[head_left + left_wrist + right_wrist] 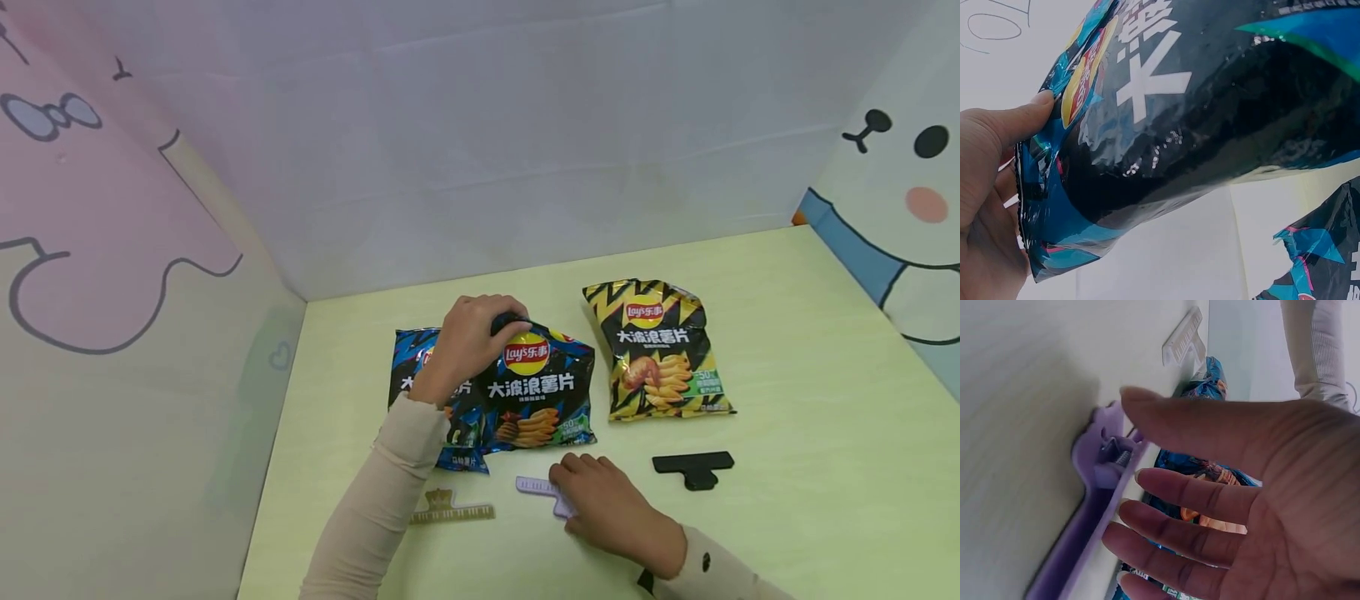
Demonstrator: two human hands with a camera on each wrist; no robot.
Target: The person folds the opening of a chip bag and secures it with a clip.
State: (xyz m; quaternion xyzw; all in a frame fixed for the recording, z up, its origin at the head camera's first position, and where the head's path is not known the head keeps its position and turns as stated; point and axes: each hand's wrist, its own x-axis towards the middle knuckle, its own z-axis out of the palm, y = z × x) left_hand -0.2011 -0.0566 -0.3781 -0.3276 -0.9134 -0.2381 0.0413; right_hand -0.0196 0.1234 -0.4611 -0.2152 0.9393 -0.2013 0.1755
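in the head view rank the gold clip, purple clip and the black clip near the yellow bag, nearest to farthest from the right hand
1. Purple clip: right by the right hand's fingers
2. Black clip: to the right
3. Gold clip: off to the left

In the head view, the left hand [472, 337] and its sleeve [375, 500] hide much of the left blue chip bag [467, 429]; the right hand [603, 508] covers part of the purple clip [536, 486]. A dark object [646, 580], mostly under the right sleeve [723, 571], is unidentifiable. The left wrist view crops the gripped bag [1166, 137]; the right wrist view cuts the clip.
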